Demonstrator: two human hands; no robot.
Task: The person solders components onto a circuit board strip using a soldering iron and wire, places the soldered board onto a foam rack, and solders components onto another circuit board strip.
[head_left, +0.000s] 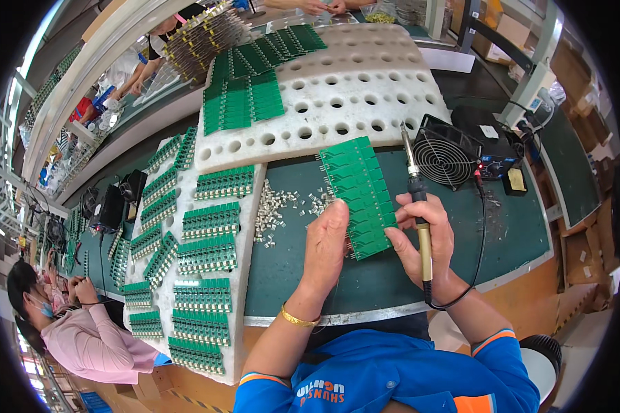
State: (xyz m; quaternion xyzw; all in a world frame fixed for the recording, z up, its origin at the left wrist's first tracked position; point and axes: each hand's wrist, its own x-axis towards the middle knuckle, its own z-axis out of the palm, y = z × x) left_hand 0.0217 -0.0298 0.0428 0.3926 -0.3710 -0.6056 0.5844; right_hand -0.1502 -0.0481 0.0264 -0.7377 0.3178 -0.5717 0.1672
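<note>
— Pink cloth is worn by a co-worker (93,344) at far left; what is set out next?

— Rows of green connector boards (207,256) are laid on a white foam slab (247,224). Loose small connectors (265,213) are scattered beside it on the green bench top (289,282).

— How is the left hand (326,237) placed?

— A tilted green circuit panel (362,196) is gripped by it at the left edge, above the bench top.

— And the right hand (441,230)?

— A soldering iron (426,249) is held in it, tip up; the panel's right edge is met by its thumb.

— Further right?

— A round-grilled fan (444,160) and a black soldering station (490,148) are seen.
</note>
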